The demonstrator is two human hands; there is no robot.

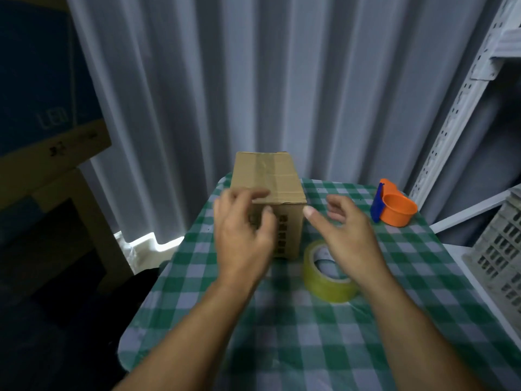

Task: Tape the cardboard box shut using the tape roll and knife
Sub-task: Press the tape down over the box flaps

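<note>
- Small table with green-white checked cloth [310, 348]; its left edge runs diagonally from near the box down to the lower left, with dark floor beyond.
- Right edge is close to a white slotted shelf upright [451, 114] and a pale perforated crate [504, 249].
- Grey curtain [253, 80] hangs directly behind the far edge.
- Cardboard box [270, 179] stands at the far-left part of the table, top flaps down, with a strip of tape visible along the top seam. Its left side is near the table's left edge.
- Tape roll [324, 280], yellowish, lies just right of the box's near corner, tilted with its far rim raised; partly hidden by the right wrist.
- Orange tape dispenser [394, 207] with a blue piece [376, 207] sits far right, well apart from the box. Cannot tell if the blue piece is the knife.
- Open cloth: the whole near half of the table, plus the strip between box and orange dispenser.
- Left hand [242, 230]: palm down, in front of the box's near face, fingers loosely curled over the top near edge, gripping nothing; contact blurred, cannot confirm.
- Right hand [346, 230]: raised over the tape roll just right of the box, fingers spread and slightly curled, thumb tip at the box's near-right corner. Empty.
- Both forearms enter from the bottom, converging toward the box.
</note>
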